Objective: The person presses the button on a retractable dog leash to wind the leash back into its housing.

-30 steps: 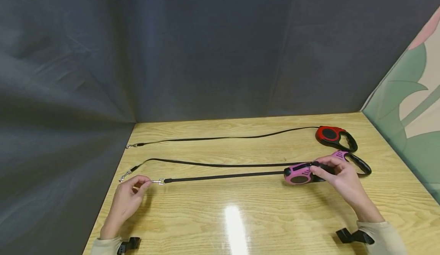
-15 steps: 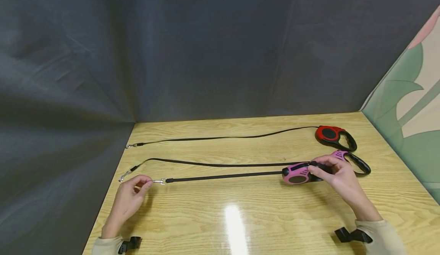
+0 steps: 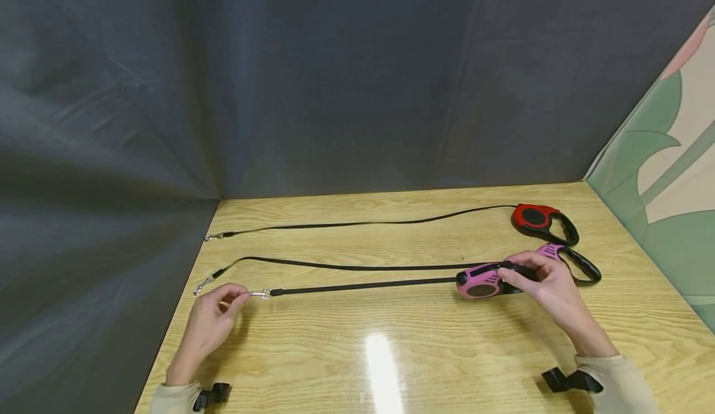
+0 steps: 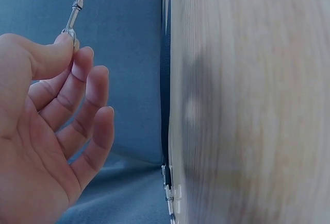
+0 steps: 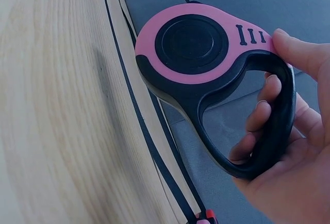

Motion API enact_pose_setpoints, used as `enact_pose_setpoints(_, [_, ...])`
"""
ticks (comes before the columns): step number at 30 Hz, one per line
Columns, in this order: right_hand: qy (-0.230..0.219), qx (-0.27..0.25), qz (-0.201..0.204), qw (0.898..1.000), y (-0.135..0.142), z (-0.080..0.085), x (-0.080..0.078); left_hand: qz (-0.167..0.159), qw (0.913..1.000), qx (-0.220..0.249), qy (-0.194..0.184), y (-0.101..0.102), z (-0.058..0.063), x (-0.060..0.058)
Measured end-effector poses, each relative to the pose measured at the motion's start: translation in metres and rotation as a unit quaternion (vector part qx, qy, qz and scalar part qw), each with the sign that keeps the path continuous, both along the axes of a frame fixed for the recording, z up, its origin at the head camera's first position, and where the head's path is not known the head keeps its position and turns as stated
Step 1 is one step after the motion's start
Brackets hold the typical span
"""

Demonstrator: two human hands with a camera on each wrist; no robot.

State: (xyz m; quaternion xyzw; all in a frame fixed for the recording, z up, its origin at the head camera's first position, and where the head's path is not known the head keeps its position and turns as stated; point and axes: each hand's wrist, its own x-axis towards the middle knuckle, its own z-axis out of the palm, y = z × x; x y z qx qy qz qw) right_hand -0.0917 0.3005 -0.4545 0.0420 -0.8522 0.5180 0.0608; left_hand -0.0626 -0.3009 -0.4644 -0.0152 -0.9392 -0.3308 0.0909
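My right hand (image 3: 547, 283) grips the black handle of a pink and black retractable dog leash (image 5: 191, 41), with fingers through the handle loop and thumb on the pink casing. Its black strap (image 3: 363, 287) runs out straight to the left. At the strap's far end, my left hand (image 3: 212, 318) pinches the silver snap hook (image 4: 75, 10) between thumb and forefinger, its other fingers loosely bent. Both hands are raised over the wooden table, with the strap stretched between them.
Behind the strap lies a second pink retractable leash (image 3: 586, 268), partly hidden by my right hand, its snap hook (image 3: 203, 285) at the left table edge. Farther back is a red retractable leash (image 3: 532, 216) with its strap extended. Dark curtains (image 3: 346, 91) border the table's back and left.
My right hand and the pink leash casing have shifted slightly left. The snap hook in my left hand has moved a little right. The other leashes lie as before.
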Motion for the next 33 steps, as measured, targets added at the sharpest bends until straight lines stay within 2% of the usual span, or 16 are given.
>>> enact_pose_setpoints(9, [0.006, 0.006, 0.001, 1.0, -0.0015, 0.0004, -0.0002, -0.005, 1.0, -0.002, 0.005, 0.0008, 0.0, -0.001])
enact_pose_setpoints(33, [0.006, -0.002, 0.002, 1.0, -0.0023, -0.0016, 0.003, -0.001, 0.9999, 0.0, -0.01, 0.0023, -0.0008, 0.0017])
